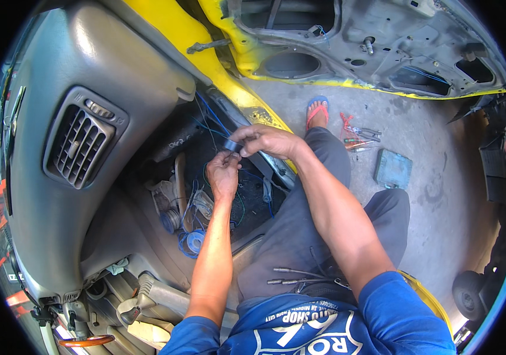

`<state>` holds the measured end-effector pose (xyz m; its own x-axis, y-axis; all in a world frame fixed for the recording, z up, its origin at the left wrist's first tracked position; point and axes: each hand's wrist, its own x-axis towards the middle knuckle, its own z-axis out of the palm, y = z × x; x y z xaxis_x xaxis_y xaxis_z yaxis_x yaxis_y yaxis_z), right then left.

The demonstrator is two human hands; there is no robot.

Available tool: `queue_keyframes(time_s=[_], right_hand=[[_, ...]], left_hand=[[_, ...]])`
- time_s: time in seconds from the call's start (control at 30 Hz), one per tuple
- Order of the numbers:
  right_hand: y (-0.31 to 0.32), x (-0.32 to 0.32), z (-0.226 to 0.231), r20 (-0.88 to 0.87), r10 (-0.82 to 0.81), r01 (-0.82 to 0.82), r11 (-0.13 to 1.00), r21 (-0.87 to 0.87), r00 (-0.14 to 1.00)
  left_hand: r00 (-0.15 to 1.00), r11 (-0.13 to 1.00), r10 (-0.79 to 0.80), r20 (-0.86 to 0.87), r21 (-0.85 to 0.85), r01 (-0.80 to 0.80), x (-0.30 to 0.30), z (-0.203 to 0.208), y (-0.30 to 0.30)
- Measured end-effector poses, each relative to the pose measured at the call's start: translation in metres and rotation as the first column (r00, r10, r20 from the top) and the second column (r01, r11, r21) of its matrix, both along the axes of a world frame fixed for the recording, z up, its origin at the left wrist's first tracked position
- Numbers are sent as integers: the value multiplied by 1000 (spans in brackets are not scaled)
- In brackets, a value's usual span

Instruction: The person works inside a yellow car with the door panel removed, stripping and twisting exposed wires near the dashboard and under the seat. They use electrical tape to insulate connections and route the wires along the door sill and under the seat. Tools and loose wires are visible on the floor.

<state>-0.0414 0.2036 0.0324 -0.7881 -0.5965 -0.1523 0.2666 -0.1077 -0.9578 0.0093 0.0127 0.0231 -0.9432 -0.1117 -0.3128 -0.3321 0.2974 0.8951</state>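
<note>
Over the car's footwell, my right hand [269,142] is closed, with what looks like a small roll of dark tape [230,145] at its fingertips. Just below it, my left hand [223,173] is pinched shut, its fingertips almost meeting the right ones. Whatever lies between the left fingers is too small to make out. Thin blue wires [210,107] come down from the door sill side toward both hands. Beneath my left forearm, a spool of blue wire [194,241] lies on the footwell floor among loose wires.
A grey dashboard with an air vent [81,139] fills the left side. The yellow door [347,56], its inner trim off, stands open at the top. On the concrete lie pliers and screwdrivers [359,142] and a teal case [392,168]. A wooden-handled tool [181,183] rests in the footwell.
</note>
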Motion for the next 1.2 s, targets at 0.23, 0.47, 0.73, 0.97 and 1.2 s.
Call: queue_keyframes(time_s=[0.23,0.47,0.73,0.97,1.2], right_hand=[[-53,-29,27,-151,26,75,775,627,988],[-44,-9,-18,-149,-531,548,765,339,834],[-36,4,-42,-261,-125,217,906,363,957],[-10,8,-15,-107,-120,152,907,392,987],[-9,11,-20,2,-167,164,970,177,986]], left_hand=[[978,920,165,129,338,-200,8,-9,13],[945,780,135,299,556,-287,4,-1,-6],[923,706,43,382,642,-299,-5,15,-21],[976,947,191,104,241,-211,-3,8,-14],[966,934,-34,-254,-353,-60,2,6,-12]])
